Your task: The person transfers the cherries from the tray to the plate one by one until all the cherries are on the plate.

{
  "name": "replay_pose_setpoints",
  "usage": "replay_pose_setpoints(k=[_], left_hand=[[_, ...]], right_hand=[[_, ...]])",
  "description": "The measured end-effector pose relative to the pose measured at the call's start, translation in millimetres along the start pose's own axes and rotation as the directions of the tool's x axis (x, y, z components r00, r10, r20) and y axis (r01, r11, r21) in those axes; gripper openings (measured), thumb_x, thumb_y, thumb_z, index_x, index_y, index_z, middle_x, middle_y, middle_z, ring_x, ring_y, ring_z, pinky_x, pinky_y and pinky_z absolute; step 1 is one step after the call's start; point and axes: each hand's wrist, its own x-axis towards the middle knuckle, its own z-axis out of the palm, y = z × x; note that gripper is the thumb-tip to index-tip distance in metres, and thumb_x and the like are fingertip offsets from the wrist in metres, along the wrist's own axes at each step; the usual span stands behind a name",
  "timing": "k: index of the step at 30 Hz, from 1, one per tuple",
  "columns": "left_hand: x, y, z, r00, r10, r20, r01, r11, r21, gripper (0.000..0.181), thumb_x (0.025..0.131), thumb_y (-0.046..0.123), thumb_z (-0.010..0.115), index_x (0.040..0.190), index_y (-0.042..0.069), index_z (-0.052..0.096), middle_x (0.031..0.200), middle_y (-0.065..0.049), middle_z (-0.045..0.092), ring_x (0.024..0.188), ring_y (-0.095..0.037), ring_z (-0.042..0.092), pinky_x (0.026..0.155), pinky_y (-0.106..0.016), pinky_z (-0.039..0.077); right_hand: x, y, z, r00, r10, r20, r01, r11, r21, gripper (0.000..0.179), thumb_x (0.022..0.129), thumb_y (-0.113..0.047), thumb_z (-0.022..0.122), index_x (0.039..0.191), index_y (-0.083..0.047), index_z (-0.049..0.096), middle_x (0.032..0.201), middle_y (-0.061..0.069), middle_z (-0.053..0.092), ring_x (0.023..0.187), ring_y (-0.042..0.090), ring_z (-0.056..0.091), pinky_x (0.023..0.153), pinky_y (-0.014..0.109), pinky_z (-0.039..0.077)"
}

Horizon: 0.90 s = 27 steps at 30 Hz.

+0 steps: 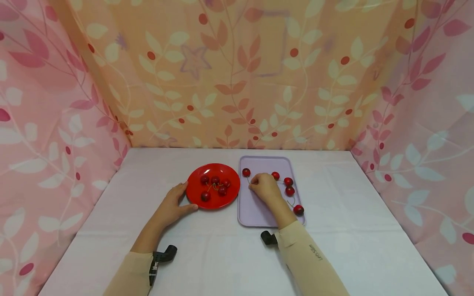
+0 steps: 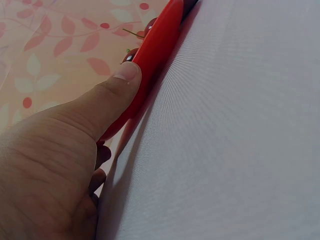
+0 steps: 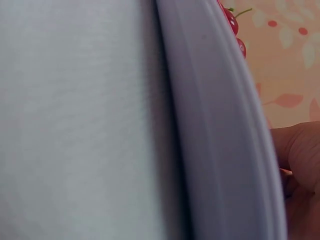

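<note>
My left hand [image 1: 173,205] rests at the left rim of a round red plate [image 1: 192,185], thumb and fingers spread along its edge. In the left wrist view the straight thumb [image 2: 112,97] lies against the plate's rim. Several dark red cherries [image 1: 205,196] with green stems lie in the plate. Over a lilac tray [image 1: 255,213], my right hand [image 1: 267,188] pinches the thin stem of a cherry [image 1: 246,172] at the tray's upper left; that cherry sits just beyond the fingertips. The right wrist view shows the hand only partly, behind the tray's edge.
More cherries lie along the tray's right side, among them a pair [image 1: 289,186] and one at the lower right rim [image 1: 298,210]. Tray and plate stand side by side on a white cloth [image 1: 214,255]. Patterned curtains [image 1: 229,82] enclose the back and sides.
</note>
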Motion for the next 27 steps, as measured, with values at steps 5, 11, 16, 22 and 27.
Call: replay_pose_setpoints(k=[5, 11, 16, 22, 27], left_hand=[[-0.4, 0.0, -1.0, 1.000, 0.009, -0.005, -0.009, 1.000, -0.007, 0.107, 0.081, 0.056, 0.082, 0.163, 0.012, 0.029, 0.166, -0.017, 0.030, 0.155, -0.041, 0.020, 0.120, -0.067, 0.024], [-1.4, -1.2, 0.5, 1.000, 0.004, -0.001, -0.004, 1.000, -0.018, 0.107, 0.080, 0.057, 0.081, 0.163, 0.013, 0.029, 0.167, -0.016, 0.030, 0.155, -0.041, 0.020, 0.120, -0.067, 0.024], [-1.4, -1.8, 1.5, 1.000, -0.005, 0.005, 0.005, 1.000, -0.019, 0.107, 0.080, 0.058, 0.081, 0.163, 0.014, 0.028, 0.167, -0.014, 0.030, 0.156, -0.039, 0.019, 0.119, -0.066, 0.026], [-1.6, -1.5, 2.2, 1.000, -0.008, 0.001, 0.008, 1.000, -0.011, 0.108, 0.080, 0.059, 0.081, 0.163, 0.014, 0.028, 0.167, -0.014, 0.030, 0.155, -0.039, 0.020, 0.118, -0.066, 0.027], [-1.9, -1.5, 2.1, 1.000, -0.005, 0.000, 0.005, 1.000, -0.013, 0.108, 0.080, 0.059, 0.081, 0.163, 0.014, 0.028, 0.167, -0.014, 0.030, 0.155, -0.040, 0.020, 0.118, -0.066, 0.027]], right_hand=[[-1.1, -3, -2, 1.000, 0.013, -0.014, -0.013, 1.000, -0.021, 0.005, 0.087, -0.016, 0.078, 0.086, -0.011, 0.079, 0.083, 0.001, 0.073, 0.083, 0.020, 0.064, 0.079, 0.037, 0.056], [-4.1, -3, -2, 0.999, 0.019, -0.029, -0.020, 0.999, -0.036, 0.008, 0.088, -0.013, 0.073, 0.082, -0.011, 0.078, 0.082, 0.001, 0.072, 0.082, 0.021, 0.064, 0.077, 0.037, 0.056], [-8.0, -2, -2, 0.998, 0.023, -0.066, -0.023, 1.000, -0.004, 0.008, 0.089, -0.014, 0.072, 0.084, -0.012, 0.077, 0.083, 0.001, 0.072, 0.083, 0.021, 0.065, 0.079, 0.038, 0.057], [-12.9, -2, -6, 0.985, -0.014, -0.169, 0.034, 0.993, 0.111, 0.006, 0.089, -0.015, 0.075, 0.086, -0.011, 0.078, 0.081, 0.000, 0.074, 0.079, 0.019, 0.067, 0.075, 0.037, 0.058], [-16.5, -2, -10, 0.976, -0.017, -0.218, 0.057, 0.983, 0.175, 0.005, 0.088, -0.015, 0.077, 0.088, -0.011, 0.079, 0.080, 0.000, 0.075, 0.078, 0.017, 0.067, 0.075, 0.035, 0.056]])
